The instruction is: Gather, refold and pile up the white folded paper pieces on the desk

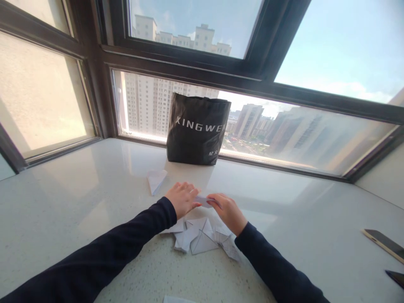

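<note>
My left hand (182,198) and my right hand (227,211) meet over a small folded piece of white paper (203,201), each pinching one end of it just above the white countertop (94,189). Both arms wear dark long sleeves. Beneath my wrists lies a heap of several folded white paper shapes (202,237). Another folded white paper piece (155,180) rests alone on the counter, left of and beyond my left hand.
A black bag with white lettering (198,128) stands by the window behind the hands. A phone (383,244) lies at the right edge, with a dark object's tip (396,277) below it. A white paper corner (176,299) shows at the bottom edge. Windows surround the counter.
</note>
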`<state>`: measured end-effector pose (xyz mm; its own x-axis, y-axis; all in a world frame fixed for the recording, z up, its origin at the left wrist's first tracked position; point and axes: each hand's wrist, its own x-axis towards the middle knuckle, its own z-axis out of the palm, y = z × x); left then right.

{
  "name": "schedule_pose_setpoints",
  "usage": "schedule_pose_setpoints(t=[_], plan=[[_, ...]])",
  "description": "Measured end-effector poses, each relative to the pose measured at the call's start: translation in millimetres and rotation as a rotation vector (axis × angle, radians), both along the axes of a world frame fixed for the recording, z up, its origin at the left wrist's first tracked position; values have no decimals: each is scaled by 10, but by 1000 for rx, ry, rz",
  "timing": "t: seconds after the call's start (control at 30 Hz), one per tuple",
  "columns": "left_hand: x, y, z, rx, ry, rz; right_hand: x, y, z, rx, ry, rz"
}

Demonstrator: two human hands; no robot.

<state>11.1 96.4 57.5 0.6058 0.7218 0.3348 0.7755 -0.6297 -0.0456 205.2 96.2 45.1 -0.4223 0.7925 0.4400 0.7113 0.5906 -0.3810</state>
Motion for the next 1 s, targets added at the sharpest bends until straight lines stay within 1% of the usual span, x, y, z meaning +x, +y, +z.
schedule_pose_setpoints(t=[0.07,0.2,0.5,0.6,0.7,0.77,0.8,0.87,0.93,1.0], plan=[[69,71,-57,-28,61,39,5,28,-72,-4,-1,14],[99,155,-106,-39,87,33,53,42,-112,11,28,-7],[53,125,-242,-115,79,70,55,15,-108,-23,41,28],[75,103,-230,-134,62,88,60,13,-114,-32,53,32],[54,96,-160,-137,30,129,78,25,-130,-47,70,29],[-25,115,-100,-110,-11,224,90,39,-149,-62,86,22],[-86,133,-74,-90,-35,305,93,46,-162,-69,97,16],[-237,179,-50,-52,-78,525,94,60,-190,-85,122,3],[-388,230,-71,-50,-92,725,92,74,-216,-101,150,-13],[-499,279,-127,-69,-81,831,101,91,-227,-123,181,-31]])
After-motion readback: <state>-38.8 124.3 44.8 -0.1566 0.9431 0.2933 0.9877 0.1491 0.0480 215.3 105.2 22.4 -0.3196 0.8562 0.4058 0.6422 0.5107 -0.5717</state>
